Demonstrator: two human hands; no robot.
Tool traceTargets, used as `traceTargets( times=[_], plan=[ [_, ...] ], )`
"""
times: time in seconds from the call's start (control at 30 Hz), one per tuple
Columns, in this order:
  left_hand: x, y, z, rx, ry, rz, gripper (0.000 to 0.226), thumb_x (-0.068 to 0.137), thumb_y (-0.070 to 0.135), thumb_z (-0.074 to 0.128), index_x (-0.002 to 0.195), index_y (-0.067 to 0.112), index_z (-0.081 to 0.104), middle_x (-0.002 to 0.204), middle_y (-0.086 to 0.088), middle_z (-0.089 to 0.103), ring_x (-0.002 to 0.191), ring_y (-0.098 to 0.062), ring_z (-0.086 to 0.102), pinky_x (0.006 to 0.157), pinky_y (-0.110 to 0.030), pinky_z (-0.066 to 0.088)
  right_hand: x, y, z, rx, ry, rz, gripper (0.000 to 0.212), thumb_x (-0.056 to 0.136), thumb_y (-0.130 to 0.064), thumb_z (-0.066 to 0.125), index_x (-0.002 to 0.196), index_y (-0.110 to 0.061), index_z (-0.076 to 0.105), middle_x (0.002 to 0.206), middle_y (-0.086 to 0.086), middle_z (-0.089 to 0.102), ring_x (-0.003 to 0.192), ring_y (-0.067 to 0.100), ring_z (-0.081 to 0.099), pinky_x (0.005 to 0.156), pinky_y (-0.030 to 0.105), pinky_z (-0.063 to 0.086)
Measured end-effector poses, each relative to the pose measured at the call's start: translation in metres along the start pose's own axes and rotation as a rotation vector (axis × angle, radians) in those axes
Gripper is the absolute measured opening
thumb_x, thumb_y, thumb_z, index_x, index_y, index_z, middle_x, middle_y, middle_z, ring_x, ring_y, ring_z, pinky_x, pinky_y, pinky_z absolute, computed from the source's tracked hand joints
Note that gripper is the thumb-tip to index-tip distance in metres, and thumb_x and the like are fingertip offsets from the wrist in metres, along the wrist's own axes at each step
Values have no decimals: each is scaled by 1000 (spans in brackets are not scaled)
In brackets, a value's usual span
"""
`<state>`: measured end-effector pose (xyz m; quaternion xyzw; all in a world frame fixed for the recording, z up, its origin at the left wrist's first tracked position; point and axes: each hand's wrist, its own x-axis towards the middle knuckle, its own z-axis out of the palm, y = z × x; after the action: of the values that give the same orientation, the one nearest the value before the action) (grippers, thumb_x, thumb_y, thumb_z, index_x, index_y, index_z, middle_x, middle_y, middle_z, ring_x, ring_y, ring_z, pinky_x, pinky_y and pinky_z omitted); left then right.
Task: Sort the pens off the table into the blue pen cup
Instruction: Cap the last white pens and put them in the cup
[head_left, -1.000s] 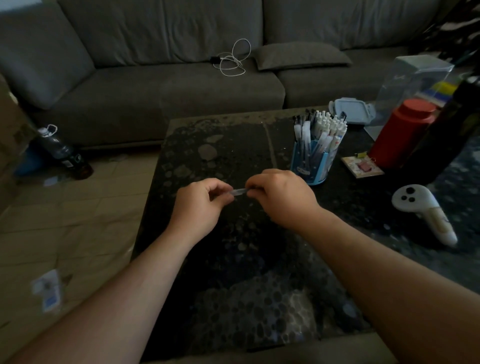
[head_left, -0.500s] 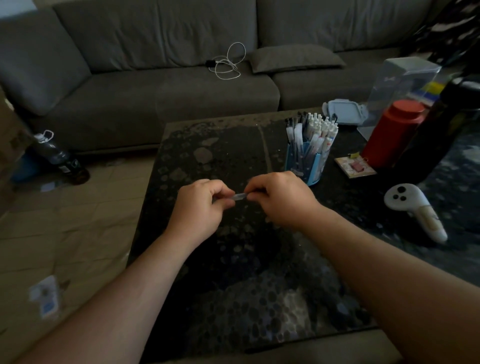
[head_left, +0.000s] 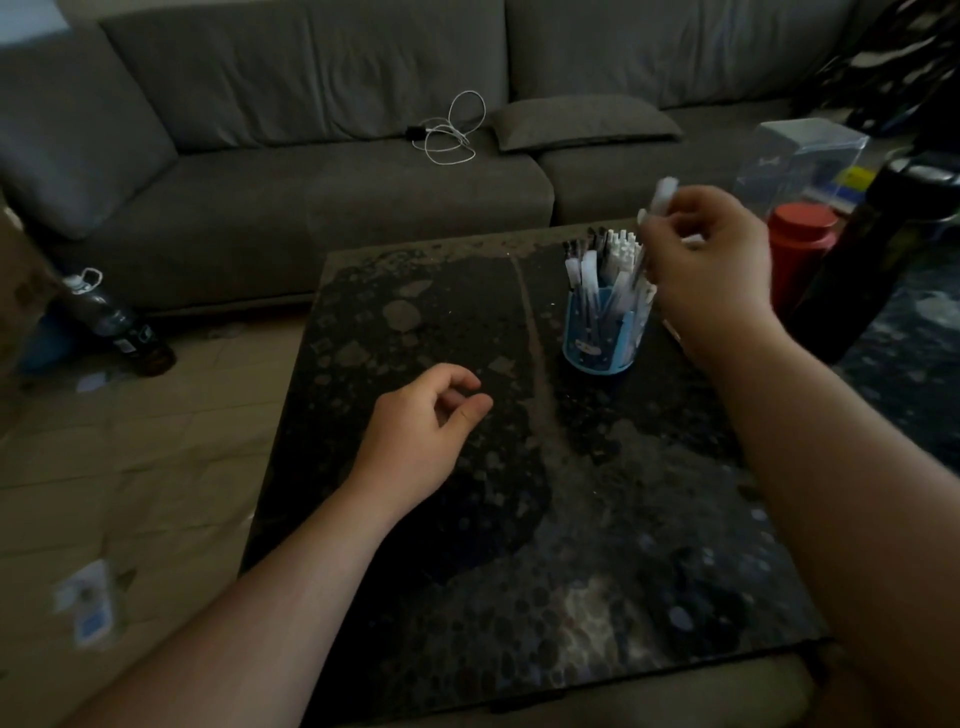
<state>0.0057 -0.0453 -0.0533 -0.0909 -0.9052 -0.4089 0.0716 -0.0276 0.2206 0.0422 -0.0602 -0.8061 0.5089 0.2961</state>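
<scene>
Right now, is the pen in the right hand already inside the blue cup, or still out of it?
Still out. The right hand holds the pen above the blue pen cup, its visible end higher than the pens standing there.

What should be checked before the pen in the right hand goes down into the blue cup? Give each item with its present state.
1. Pen held in the right hand: ok, though blurred.
2. Pen raised above the blue pen cup: ok, near its right rim.
3. Cup upright on the table: ok.
4. Room left in the cup: cannot tell, it looks crowded with pens.
5. Left hand clear of the cup: ok, it holds nothing.
6. Pen's tip direction: cannot tell, motion blur.
</scene>
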Motion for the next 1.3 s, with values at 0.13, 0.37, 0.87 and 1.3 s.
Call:
traceTargets(
  times=[0.13, 0.37, 0.87, 1.3],
  plan=[
    [0, 1, 5, 19, -41, 15, 12, 101, 44, 67, 112, 43, 67, 93, 20, 69, 89, 7, 62, 74, -17, 51, 1, 16, 2, -55, 40, 60, 4, 101, -24, 71, 105, -23, 71, 96, -8, 72, 89, 8, 72, 84, 40, 64],
    [0, -1, 9, 57, -89, 33, 12, 102, 46, 63, 113, 44, 67, 95, 19, 70, 89, 3, 65, 75, -15, 50, 3, 17, 10, -55, 121, 23, 6, 103, -30, 69, 103, -24, 70, 93, -11, 71, 85, 8, 70, 81, 38, 62],
    [0, -5, 8, 58, -119, 53, 11, 102, 47, 62, 109, 44, 69, 90, 21, 70, 87, 3, 65, 79, -26, 57, 7, 45, 23, -570, -164, -24, 17, 100, -34, 65, 88, -23, 64, 107, 6, 55, 101, 30, 56, 84, 35, 40],
    [-2, 0, 6, 66, -168, 28, 14, 104, 46, 61, 115, 44, 68, 95, 21, 69, 89, 3, 65, 75, -19, 52, 0, 40, 21, -584, -80, -143, 21, 103, -27, 65, 119, -20, 75, 129, 2, 60, 120, 24, 55, 91, 31, 39]
  ],
)
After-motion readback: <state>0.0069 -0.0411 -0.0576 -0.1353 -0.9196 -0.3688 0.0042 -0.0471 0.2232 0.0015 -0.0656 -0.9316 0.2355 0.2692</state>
